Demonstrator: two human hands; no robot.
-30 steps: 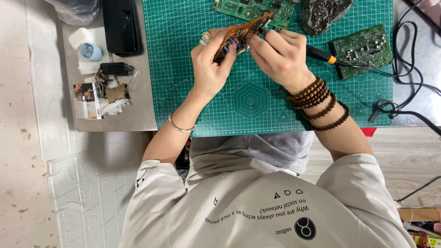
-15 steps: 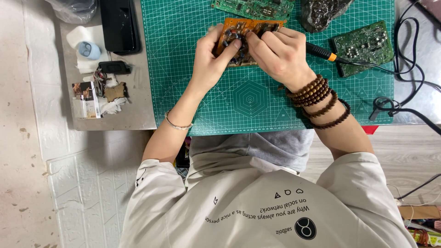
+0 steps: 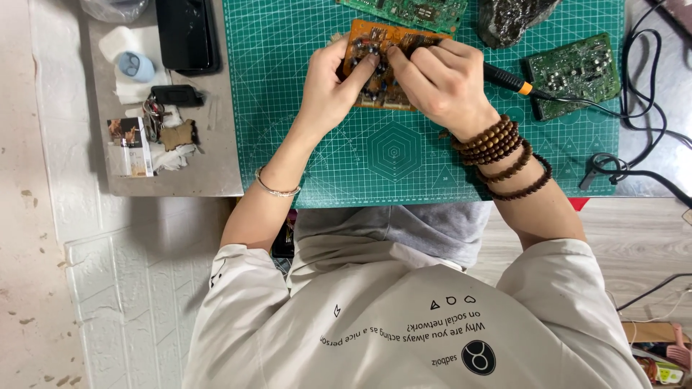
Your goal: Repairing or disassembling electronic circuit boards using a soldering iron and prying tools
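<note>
Work looks midway: both hands, left hand (image 3: pixel 328 90) and right hand (image 3: pixel 443 83), close their fingers on the orange circuit board (image 3: pixel 382 68) over the green mat (image 3: pixel 432 158), soldering iron (image 3: pixel 508 78) lying unused beside.

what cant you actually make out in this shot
- Head view: middle of the orange circuit board is covered by the left hand and right hand.
- Soldering iron: tip hidden under the right hand.
- Green board at top: cut by the frame edge.
- Board components: too small to identify.
</note>
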